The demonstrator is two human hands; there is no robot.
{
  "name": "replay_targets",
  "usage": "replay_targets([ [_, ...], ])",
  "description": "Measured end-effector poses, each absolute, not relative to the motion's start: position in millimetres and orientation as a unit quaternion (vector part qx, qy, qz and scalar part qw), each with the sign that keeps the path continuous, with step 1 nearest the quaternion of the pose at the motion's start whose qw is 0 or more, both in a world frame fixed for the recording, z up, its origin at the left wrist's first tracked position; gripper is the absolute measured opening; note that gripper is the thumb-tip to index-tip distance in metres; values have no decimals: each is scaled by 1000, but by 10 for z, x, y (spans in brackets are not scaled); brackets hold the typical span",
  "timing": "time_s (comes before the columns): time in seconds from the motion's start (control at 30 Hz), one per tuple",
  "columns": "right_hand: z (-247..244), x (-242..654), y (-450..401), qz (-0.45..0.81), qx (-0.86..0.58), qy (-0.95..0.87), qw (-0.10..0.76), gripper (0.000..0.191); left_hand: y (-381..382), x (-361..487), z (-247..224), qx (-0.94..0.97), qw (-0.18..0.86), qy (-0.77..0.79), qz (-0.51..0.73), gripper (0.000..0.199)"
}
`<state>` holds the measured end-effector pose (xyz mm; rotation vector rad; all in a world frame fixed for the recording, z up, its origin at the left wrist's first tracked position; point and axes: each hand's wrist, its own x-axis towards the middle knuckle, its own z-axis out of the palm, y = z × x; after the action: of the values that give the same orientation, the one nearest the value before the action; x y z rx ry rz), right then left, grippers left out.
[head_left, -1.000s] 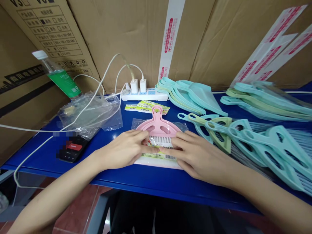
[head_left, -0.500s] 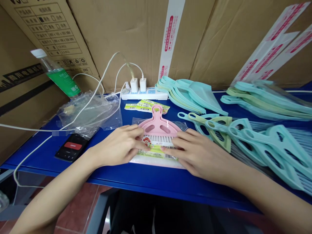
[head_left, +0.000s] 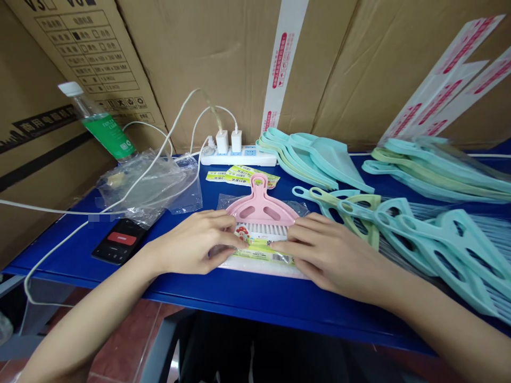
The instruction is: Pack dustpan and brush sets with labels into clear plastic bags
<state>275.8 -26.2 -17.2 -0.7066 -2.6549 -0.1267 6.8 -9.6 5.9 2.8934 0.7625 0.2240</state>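
In front of me on the blue table lies a pink brush and dustpan set (head_left: 259, 211) inside a clear plastic bag. The handle points away from me, and white bristles show below the pink head. Across the bristles sits a yellow-green label card (head_left: 257, 246) with a red mushroom cartoon. My left hand (head_left: 203, 239) grips the set's left side, fingers curled and thumb on the card. At the right side my right hand (head_left: 331, 255) has its bent fingers closed on the set, with one fingertip against the card. Both hands cover the set's side edges.
Turquoise and green dustpans (head_left: 319, 157) are stacked behind, with loose brushes (head_left: 383, 218) at right and more dustpans (head_left: 435, 170) beyond. Several label cards (head_left: 243, 175) lie by a power strip (head_left: 239, 155). Plastic bags (head_left: 151, 181), a phone (head_left: 120, 239), a bottle (head_left: 101, 125) and white cables occupy the left.
The whole view has shifted slightly. Both hands stay on the pink set, and the fingertip of my right hand has slid a little to the right along the card.
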Motion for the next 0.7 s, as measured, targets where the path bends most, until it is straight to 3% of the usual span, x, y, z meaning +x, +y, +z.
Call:
replay_targets([
  [0.7,-204,2711,-290,-43,-243,-945,216,31,-79,57,51,964,23,246,97,27],
])
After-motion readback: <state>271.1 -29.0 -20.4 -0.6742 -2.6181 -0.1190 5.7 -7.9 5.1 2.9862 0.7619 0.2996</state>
